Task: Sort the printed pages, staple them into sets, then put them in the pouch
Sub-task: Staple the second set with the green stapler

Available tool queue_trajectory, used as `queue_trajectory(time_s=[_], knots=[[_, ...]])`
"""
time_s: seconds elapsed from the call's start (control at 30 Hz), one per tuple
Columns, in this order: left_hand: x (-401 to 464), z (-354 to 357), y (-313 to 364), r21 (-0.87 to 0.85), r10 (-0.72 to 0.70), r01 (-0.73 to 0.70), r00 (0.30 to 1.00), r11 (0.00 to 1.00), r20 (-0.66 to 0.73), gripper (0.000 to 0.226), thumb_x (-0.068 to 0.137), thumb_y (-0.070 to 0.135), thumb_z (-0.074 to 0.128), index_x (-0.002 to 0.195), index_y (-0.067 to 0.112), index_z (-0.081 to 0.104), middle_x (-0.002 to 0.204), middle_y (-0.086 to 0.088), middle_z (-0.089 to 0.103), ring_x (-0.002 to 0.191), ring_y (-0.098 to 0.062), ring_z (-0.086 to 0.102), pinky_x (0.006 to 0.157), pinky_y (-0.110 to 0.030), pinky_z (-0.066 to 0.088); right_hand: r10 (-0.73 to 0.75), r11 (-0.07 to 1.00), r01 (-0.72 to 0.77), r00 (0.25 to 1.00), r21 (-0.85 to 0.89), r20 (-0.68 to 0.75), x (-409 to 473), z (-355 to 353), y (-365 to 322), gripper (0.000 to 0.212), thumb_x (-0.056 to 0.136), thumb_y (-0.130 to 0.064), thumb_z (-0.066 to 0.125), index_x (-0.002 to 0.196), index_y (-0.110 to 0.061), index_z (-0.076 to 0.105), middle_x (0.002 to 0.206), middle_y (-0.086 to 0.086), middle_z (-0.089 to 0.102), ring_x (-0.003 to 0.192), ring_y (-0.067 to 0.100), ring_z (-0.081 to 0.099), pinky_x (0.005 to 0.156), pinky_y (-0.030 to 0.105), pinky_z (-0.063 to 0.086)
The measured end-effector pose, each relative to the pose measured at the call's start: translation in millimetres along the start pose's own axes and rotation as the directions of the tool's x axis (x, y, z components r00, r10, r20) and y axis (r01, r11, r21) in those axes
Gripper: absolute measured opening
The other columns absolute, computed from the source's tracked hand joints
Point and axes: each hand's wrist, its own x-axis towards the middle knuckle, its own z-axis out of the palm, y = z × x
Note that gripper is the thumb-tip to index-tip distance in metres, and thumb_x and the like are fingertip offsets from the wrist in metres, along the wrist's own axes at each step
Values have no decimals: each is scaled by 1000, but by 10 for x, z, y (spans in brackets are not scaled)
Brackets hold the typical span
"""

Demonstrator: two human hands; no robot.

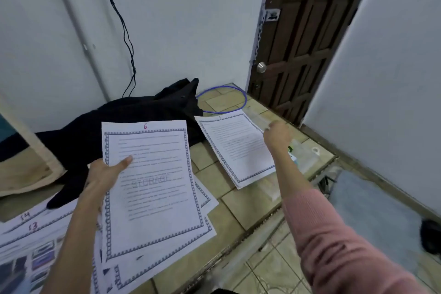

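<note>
At 8 o'clock, pages marked 13 and 14 (28,227) lie flat. The left hand (105,176) holds a stack of pages (152,188) near the middle, thumb on top of page 6, other fingers hidden under it. At 2 o'clock, the right hand (276,135) reaches over page 1 (233,148) on the tiled ledge (241,207); I cannot tell how its fingers lie. A see-through pouch (303,155) lies just beside it.

Single view, head-worn, wide-angle. Looks forward and steeply down over a tiled counter (229,200), from close above it. Both forearms enter from the near edge; left hand (105,174) near centre-left, right hand (276,135) farther, right of centre. Wall corner far ahead, door (307,38) far right, lower floor (274,267) near right. Straight lines bow toward the edges
</note>
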Motion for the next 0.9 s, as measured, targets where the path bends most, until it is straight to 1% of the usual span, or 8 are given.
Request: queue_trajectory(time_s=[0.1, 0.27, 0.4, 0.6, 0.7, 0.77, 0.83, 0.9], knots=[[6, 100, 48, 60, 7, -8, 1000, 998, 14, 40, 83, 25, 70, 113, 1, 62, 113, -22, 64, 103, -39, 61, 87, -41, 48, 120, 976, -106, 991, -189, 66, 87, 83, 285, 38, 93, -13, 46, 130, -4, 46, 139, 20, 41, 131, 34, 34, 103, 41, 34], [-34, 219, 101, 99, 25, -28, 999, 995, 25, 40, 85, 24, 67, 117, 1, 60, 116, -23, 63, 104, -39, 60, 82, -37, 46, 91, 954, -65, 993, -294, 75, 103, 166, 472, 36, 94, -3, 36, 129, -1, 44, 137, 22, 38, 128, 36, 35, 108, 41, 32], [-70, 239, 129, 114, 35, -38, 999, 993, 23, 39, 86, 22, 66, 118, 2, 59, 117, -22, 63, 104, -38, 60, 80, -35, 44, 106, 949, -101, 994, -300, -3, 148, 184, 460, 38, 94, -4, 37, 133, -2, 39, 143, 23, 30, 134, 37, 28, 106, 44, 30], [-68, 251, 171, 132, 36, -41, 999, 990, 40, 39, 86, 24, 66, 118, 3, 60, 114, -21, 64, 101, -37, 62, 79, -34, 45, 202, 954, -170, 973, -246, 110, 300, 182, 475, 39, 94, -6, 41, 132, 3, 43, 139, 25, 37, 131, 38, 32, 108, 41, 30], [-64, 258, 186, 129, 28, -34, 998, 991, 51, 38, 86, 23, 66, 118, 2, 60, 112, -21, 65, 98, -35, 63, 77, -34, 46, 207, 970, -198, 977, -140, 51, 349, 207, 506, 35, 94, -8, 42, 127, 1, 49, 134, 22, 43, 126, 37, 38, 102, 43, 36], [-71, 263, 201, 122, 36, -44, 997, 992, 68, 38, 86, 23, 66, 117, 2, 60, 111, -20, 65, 93, -32, 62, 76, -33, 46, 146, 989, -147, 988, -29, -49, 350, 200, 523, 30, 94, -8, 43, 121, 1, 52, 128, 22, 49, 121, 38, 44, 97, 44, 40], [-90, 262, 214, 109, 52, -61, 995, 992, 86, 37, 86, 22, 66, 116, 2, 60, 107, -17, 65, 87, -26, 60, 74, -31, 46, 36, 978, 9, 977, 206, -209, 322, 147, 432, 29, 93, -6, 47, 120, 2, 52, 121, 21, 53, 114, 36, 50, 91, 39, 41], [-109, 243, 220, 81, 64, -72, 993, 994, 94, 33, 85, 22, 67, 112, 5, 62, 97, -11, 65, 79, -23, 61, 68, -27, 47, -33, 876, 152, 966, 458, -256, 229, 82, 144, 33, 94, -7, 49, 126, 2, 47, 117, 18, 55, 107, 29, 53, 85, 25, 38]])
